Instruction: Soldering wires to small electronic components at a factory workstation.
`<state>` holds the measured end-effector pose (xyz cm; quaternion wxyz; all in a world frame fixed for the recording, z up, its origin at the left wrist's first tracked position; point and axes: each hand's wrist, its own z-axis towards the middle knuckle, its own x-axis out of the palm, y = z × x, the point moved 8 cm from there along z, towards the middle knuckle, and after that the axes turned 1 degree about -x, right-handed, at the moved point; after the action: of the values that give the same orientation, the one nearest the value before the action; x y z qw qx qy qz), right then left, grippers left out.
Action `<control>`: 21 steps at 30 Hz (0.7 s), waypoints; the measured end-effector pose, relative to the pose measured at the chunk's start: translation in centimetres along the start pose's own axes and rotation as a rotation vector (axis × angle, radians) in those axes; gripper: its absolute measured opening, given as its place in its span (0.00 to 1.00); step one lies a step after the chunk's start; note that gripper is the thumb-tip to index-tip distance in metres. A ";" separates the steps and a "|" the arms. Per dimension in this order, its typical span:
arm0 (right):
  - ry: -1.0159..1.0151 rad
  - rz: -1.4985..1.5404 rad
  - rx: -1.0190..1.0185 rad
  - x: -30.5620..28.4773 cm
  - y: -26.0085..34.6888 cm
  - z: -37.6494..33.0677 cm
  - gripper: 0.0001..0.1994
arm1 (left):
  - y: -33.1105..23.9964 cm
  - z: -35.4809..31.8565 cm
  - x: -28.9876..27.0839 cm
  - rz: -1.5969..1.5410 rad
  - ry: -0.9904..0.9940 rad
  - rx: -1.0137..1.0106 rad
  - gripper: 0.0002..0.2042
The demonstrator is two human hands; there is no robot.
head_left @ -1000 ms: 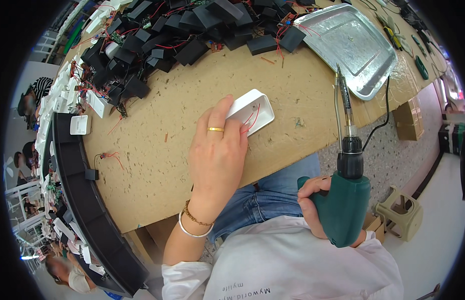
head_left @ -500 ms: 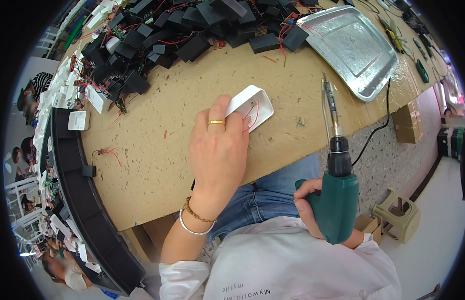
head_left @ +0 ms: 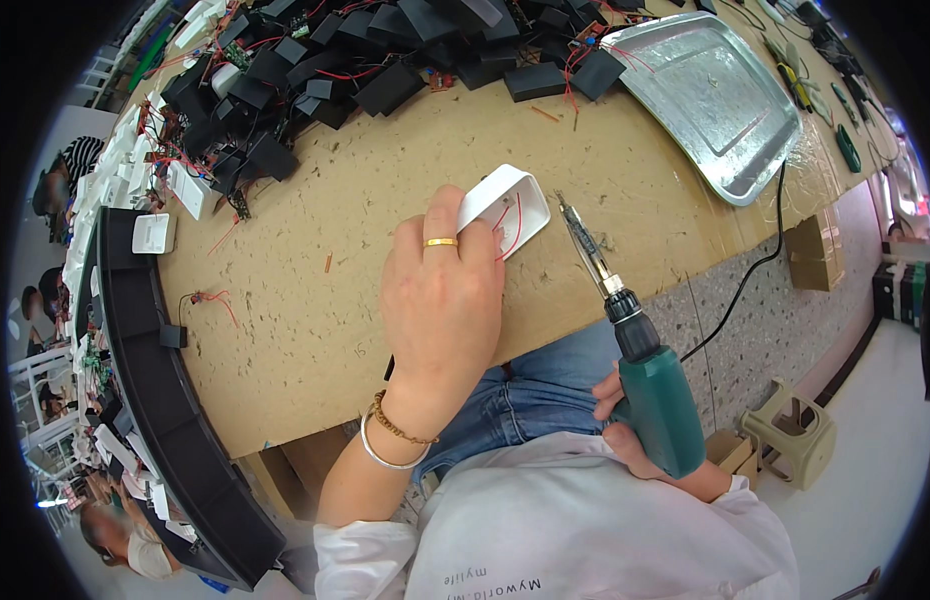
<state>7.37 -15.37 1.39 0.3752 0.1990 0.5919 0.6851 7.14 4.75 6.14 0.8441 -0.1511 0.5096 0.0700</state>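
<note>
My left hand (head_left: 440, 290) is closed around a small white plastic casing (head_left: 492, 194), keeping it tilted over the table with its open side facing right. Red wires (head_left: 518, 222) curve inside the casing; my fingers hide its left part. In my right hand (head_left: 630, 448) is a green soldering gun (head_left: 665, 410), gripped by its handle. Its slim metal tip (head_left: 575, 222) leans up and left, a short gap to the right of the casing and not touching it.
Black plastic boxes (head_left: 390, 90) with wires and circuit boards lie heaped along the far side. A metal tray (head_left: 720, 120) sits far right, hand tools (head_left: 795, 85) beyond it. A black cable (head_left: 750, 265) hangs off the right edge. A black channel (head_left: 150, 350) borders the left.
The soldering gun has tilted left, bringing its tip from well right of the casing to close beside it. My left hand and the casing have shifted very slightly right.
</note>
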 end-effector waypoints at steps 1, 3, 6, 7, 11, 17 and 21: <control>0.000 -0.001 0.000 0.0 0.0 0.0 0.15 | 0.0 0.0 0.1 -0.001 0.003 -0.002 0.05; 0.005 -0.018 0.021 -0.1 -0.3 -0.2 0.15 | 0.1 0.0 0.3 -0.003 0.007 -0.004 0.05; 0.013 -0.005 0.025 0.0 -0.4 -0.3 0.15 | 0.4 0.1 0.2 -0.018 -0.032 -0.001 0.06; 0.013 -0.004 0.025 0.1 -0.4 -0.3 0.15 | 0.6 0.1 0.3 -0.016 -0.030 -0.007 0.06; -0.012 0.004 0.037 0.1 -0.9 -0.5 0.17 | 0.3 0.3 0.1 0.009 -0.048 0.008 0.07; 0.010 -0.029 0.072 0.1 -1.3 -0.5 0.19 | -0.1 0.2 0.2 0.021 -0.085 0.073 0.09; 0.023 -0.074 0.088 0.2 -1.4 0.3 0.23 | 0.0 0.2 0.4 0.031 -0.086 0.051 0.10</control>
<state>7.82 -14.97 0.07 0.3843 0.1855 0.6328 0.6462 7.53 4.82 5.91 0.8676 -0.1185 0.4768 0.0764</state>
